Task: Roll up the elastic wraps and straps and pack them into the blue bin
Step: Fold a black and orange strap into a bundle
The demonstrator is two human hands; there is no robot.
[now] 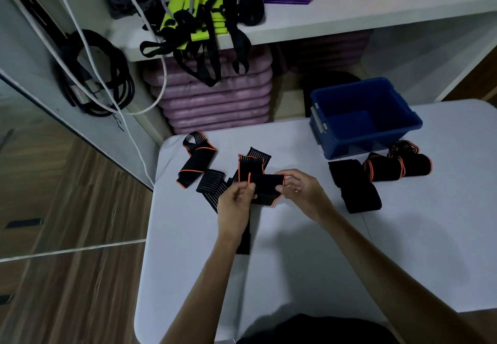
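Holding a black wrap (pixel 266 188) with orange edges, I pinch it from both sides in the middle of the frame. My left hand (pixel 234 203) grips its left end with thumb and curled fingers. My right hand (pixel 297 189) pinches the right end the same way. I think I hold it tight like this so the roll stays neat and does not pop open. A long black tail (pixel 244 233) hangs down from it onto the white table (pixel 403 249), so I guess there is more to roll.

Just behind my hands lie more loose wraps (pixel 197 159), some with thin stripes, all flat and not yet rolled. To the right of my hands sit thick black bundles (pixel 357 187), and beside them ones with orange lines (pixel 395 167). They look rolled already and wait near the box.

The blue bin (pixel 365 117) stands at the upper right of the table, touching those bundles or nearly so. It looks empty inside. It is close, so I can drop rolls in easily.

At the top of the frame a shelf (pixel 349 18) holds green and black straps (pixel 204 21).
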